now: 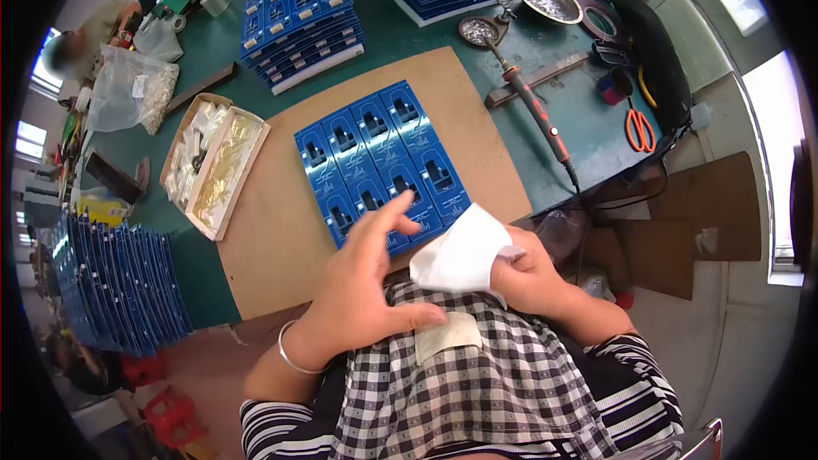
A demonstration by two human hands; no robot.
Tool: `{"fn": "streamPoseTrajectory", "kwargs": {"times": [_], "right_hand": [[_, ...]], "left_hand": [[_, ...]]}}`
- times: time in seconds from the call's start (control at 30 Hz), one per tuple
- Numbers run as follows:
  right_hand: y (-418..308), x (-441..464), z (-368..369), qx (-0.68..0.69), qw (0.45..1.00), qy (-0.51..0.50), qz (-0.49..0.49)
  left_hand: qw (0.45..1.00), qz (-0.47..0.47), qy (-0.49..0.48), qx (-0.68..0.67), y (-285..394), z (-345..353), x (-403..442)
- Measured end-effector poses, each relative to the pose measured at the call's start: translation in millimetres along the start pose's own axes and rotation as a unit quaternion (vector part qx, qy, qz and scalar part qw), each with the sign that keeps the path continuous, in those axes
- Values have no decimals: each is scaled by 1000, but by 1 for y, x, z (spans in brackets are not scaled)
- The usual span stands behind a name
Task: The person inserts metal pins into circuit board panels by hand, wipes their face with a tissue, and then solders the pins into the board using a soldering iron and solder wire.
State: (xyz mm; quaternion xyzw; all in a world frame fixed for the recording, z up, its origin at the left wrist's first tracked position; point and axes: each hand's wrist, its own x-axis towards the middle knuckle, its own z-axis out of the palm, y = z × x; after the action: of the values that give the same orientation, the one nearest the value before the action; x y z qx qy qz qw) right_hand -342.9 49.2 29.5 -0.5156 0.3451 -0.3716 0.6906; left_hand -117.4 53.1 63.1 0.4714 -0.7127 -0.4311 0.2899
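Currently, white cloth (460, 249) gripped in right hand (535, 277), near edge of blue panel (381, 158); left hand (354, 290) beside that edge, thumb and fingers wide. Beneath panel, brown board (273, 247) on green bench (204, 277); well right of panel, bright window (771, 136).

Directly before the hands, the circuit-board panel (375, 132) lies on the mat (277, 243), which lies on the tabletop (554, 170). The sheet (463, 249) is in the right hand (532, 277). Forward-left of the left hand (354, 290): the parts box (232, 172), at the mat's left edge. Farther left: a row of boards (123, 281). Beyond the panel, ahead of both hands: two panel stacks (298, 13). Forward-right of the right hand: the soldering iron (538, 115), then the scissors (639, 130) to its right.
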Motion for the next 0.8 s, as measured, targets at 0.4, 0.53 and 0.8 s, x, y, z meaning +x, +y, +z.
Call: {"fn": "streamPoseTrajectory", "kwargs": {"times": [0.4,0.53,0.8], "right_hand": [[-19,-4,-6,-72,992,-77,-65],[-49,-15,-1,81,990,-108,-41],[-49,4,39,256,859,-218,-385]], "left_hand": [[936,14,73,-345,-2,23,-5],[908,41,-27,-417,19,10,-19],[839,374,-112,-379,23,0,-13]]}}
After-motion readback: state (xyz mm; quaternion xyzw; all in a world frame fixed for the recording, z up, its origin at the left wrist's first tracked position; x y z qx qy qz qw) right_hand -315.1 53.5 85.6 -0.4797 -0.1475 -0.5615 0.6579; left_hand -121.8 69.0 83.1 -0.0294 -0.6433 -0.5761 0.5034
